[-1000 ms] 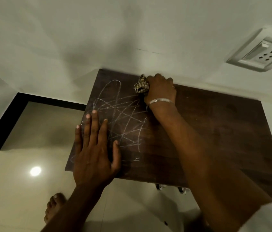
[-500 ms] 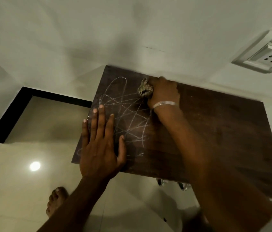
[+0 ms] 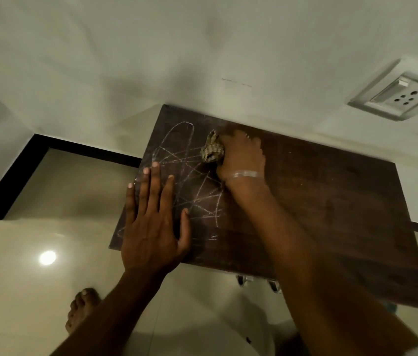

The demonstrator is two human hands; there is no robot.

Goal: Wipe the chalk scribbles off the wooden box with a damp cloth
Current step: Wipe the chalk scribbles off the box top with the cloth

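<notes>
Dark wooden box (image 3: 331, 214) — left hand (image 3: 151, 227) spread flat on chalk scribbles (image 3: 177, 160); right hand (image 3: 241, 155) clenches bunched cloth (image 3: 211, 150).

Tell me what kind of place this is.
Probably a room in a home: a glossy tiled floor with black skirting, a plain painted wall bearing a switch-and-socket plate, and a bare foot beside the wooden box.

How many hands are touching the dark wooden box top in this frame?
2. The left hand lies flat, fingers spread, on the near-left part of the dark wooden box top over the white chalk scribbles; the right hand presses a bunched checked cloth near the far edge.
</notes>
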